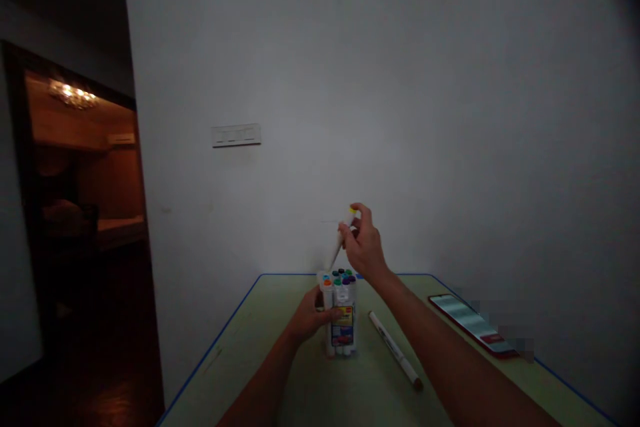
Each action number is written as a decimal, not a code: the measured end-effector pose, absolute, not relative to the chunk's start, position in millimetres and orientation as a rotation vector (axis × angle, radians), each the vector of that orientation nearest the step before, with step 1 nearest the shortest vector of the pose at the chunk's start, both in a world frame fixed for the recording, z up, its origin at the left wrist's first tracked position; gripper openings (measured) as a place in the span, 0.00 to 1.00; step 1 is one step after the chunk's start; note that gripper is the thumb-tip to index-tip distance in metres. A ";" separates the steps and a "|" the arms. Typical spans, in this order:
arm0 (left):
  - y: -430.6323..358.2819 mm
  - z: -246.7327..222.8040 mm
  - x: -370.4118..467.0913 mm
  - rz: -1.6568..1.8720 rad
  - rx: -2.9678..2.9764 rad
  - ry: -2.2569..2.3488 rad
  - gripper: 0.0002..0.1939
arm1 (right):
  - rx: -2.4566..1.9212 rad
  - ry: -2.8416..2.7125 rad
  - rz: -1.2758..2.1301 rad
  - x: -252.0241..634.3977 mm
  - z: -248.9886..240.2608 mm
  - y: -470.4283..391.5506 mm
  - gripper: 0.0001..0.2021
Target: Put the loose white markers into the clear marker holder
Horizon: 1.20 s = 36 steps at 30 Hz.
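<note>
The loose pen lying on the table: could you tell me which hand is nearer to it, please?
Left. The left hand holds the marker pack just beside the pen; the right hand is raised above the pack, gripping a marker.

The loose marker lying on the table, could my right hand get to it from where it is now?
Probably yes. The loose marker lies bare on the table beside your right forearm, nothing over it, but the right hand already grips a marker above the pack.

At lower centre, the left hand grips a clear plastic pack of colour-capped markers on the green table; the right hand holds a yellow-capped white marker above it.
</note>
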<state>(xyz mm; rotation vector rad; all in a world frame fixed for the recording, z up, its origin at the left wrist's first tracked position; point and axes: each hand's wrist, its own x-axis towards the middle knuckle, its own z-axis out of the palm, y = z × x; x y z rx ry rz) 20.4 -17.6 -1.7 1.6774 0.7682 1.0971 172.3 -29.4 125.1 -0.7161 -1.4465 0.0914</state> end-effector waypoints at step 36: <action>-16.3 -4.2 20.1 1.058 1.749 0.842 0.30 | -1.552 -1.778 0.023 221.3 -23.9 12.3 0.13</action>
